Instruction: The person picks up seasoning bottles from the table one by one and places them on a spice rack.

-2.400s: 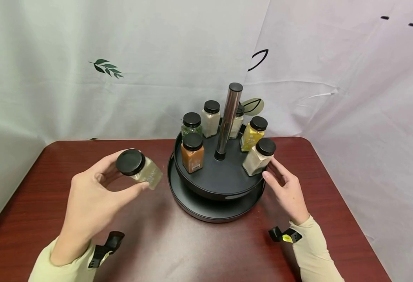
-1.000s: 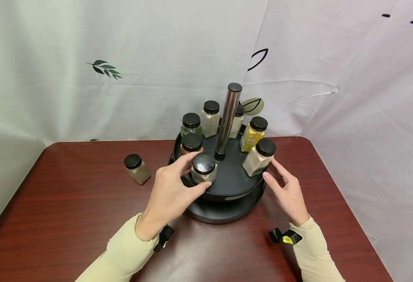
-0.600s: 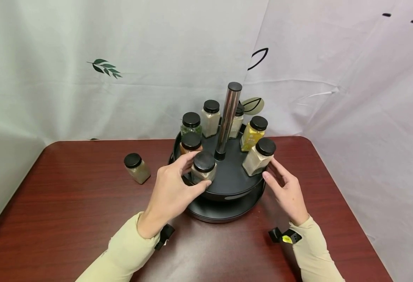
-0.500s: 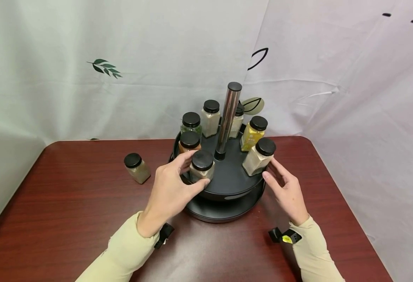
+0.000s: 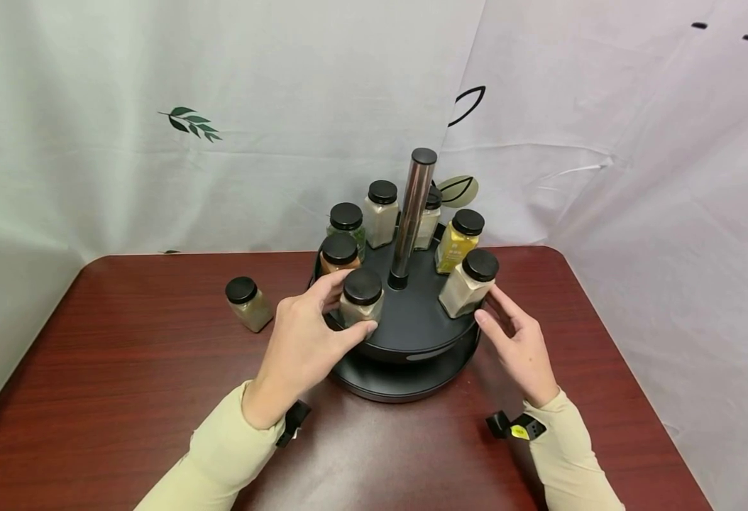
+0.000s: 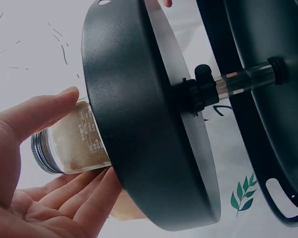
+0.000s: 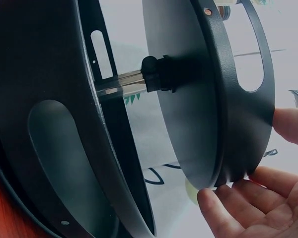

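My left hand (image 5: 306,333) grips a clear spice jar of beige powder (image 6: 79,136) with a black lid, thumb on one side, fingers on the other. It is upright at the front left of the black two-tier turntable's upper tray (image 5: 412,333). In the left wrist view its base meets the tray's rim. Close behind it is a jar of orange spice (image 5: 339,252), partly hidden. My right hand (image 5: 516,348) holds the upper tray's rim at the right, thumb above and fingertips at the lower edge, beside a pale jar (image 5: 466,287).
Along the upper tray's back stand a green herb jar (image 5: 346,221), two pale jars and a yellow jar (image 5: 457,245). A metal post (image 5: 412,220) rises from the tray's middle. Another jar (image 5: 249,305) stands on the red-brown table (image 5: 157,369) to the left.
My left hand has brought its jar rightward from above the table onto the upper tray, then shifted it slightly left and back. The orange jar has moved back and left. The right hand stays put.
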A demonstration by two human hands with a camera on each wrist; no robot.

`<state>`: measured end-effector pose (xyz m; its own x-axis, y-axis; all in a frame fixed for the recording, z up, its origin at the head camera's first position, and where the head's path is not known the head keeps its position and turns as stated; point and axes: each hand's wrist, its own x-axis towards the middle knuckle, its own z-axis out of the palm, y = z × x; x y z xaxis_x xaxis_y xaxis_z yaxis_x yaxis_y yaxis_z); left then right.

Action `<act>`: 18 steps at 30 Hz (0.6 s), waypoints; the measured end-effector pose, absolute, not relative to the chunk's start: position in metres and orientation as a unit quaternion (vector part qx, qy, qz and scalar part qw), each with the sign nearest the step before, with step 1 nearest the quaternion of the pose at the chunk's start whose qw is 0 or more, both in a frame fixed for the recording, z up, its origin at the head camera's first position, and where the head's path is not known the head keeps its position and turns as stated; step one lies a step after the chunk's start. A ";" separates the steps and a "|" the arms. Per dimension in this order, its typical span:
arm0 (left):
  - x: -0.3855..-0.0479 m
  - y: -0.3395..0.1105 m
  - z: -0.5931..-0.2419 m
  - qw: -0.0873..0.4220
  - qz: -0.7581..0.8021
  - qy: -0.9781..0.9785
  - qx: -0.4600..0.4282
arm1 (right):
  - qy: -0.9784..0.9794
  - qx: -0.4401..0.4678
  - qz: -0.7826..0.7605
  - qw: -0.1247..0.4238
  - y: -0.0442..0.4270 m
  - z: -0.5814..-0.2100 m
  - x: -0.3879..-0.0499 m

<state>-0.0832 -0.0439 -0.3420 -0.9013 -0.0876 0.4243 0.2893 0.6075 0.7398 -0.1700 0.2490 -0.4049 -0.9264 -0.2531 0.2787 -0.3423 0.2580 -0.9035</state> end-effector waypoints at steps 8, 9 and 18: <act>-0.080 -0.048 -0.341 0.216 -0.444 -0.868 -0.051 | -0.790 0.186 0.583 0.037 0.248 -0.404 -0.170; -0.079 -0.049 -0.341 0.215 -0.444 -0.868 -0.049 | -0.791 0.185 0.582 0.038 0.248 -0.404 -0.170; -0.073 -0.058 -0.341 0.222 -0.466 -0.854 -0.058 | -0.794 0.187 0.577 0.036 0.249 -0.404 -0.169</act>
